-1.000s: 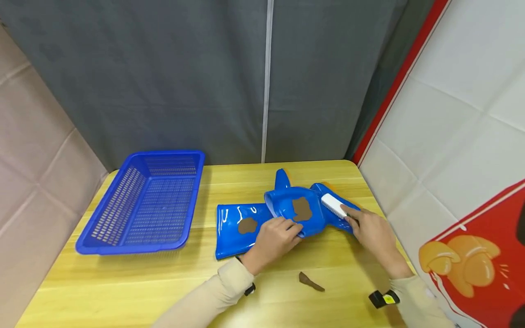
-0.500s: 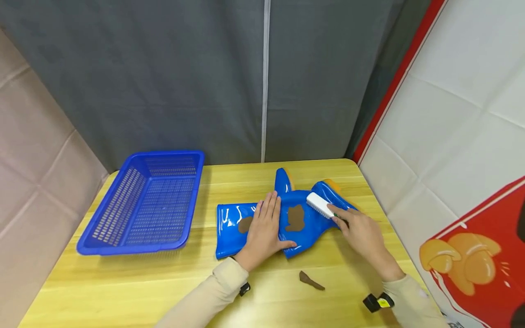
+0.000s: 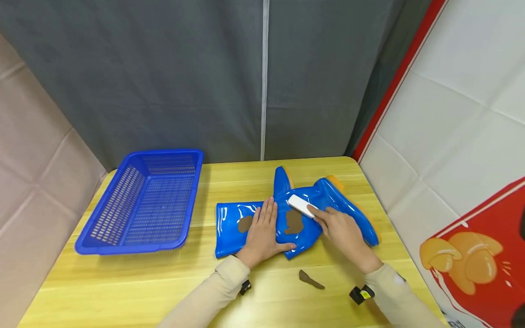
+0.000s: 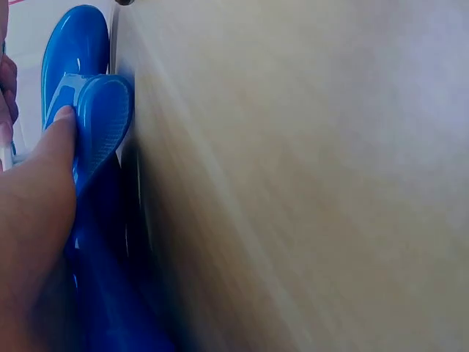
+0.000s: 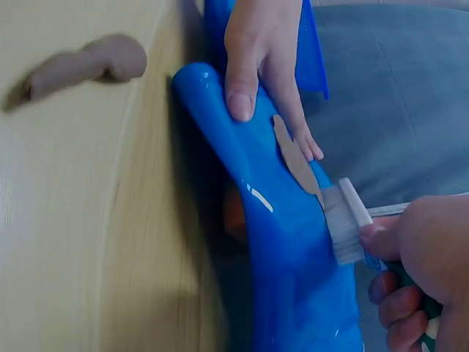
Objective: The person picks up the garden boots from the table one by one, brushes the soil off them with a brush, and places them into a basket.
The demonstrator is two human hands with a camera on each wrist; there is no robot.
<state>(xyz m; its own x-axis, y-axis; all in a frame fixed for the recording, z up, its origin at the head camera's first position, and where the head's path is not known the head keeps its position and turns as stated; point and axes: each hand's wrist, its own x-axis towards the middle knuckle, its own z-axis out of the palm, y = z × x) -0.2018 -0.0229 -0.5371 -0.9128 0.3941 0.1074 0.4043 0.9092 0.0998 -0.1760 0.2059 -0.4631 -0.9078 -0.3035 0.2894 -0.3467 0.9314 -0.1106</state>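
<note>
Two shiny blue rain boots lie on the table, one partly across the other. My left hand (image 3: 262, 237) presses on the upper boot (image 3: 305, 239) near its opening, fingers straight and thumb spread. A brown patch (image 3: 294, 221) marks that boot's shaft; another patch (image 3: 244, 224) is on the lower boot (image 3: 227, 228). My right hand (image 3: 342, 230) grips the green handle of a white-headed brush (image 3: 301, 205). In the right wrist view, the brush's bristles (image 5: 344, 229) touch the boot at the end of the brown patch. The left wrist view shows the boot opening (image 4: 102, 121) beside my thumb.
A blue perforated plastic basket (image 3: 190, 196) stands at the table's left. A loose brown lump (image 3: 311, 280) lies in front of the boots. A grey curtain (image 3: 197, 82) hangs behind the table (image 3: 266, 300), and a white panel (image 3: 447, 136) rises at the right.
My left hand has gone from grasping the upper boot's edge to lying flat on it, and the shaft has spread out. The brush has moved left from the ankle to the brown patch.
</note>
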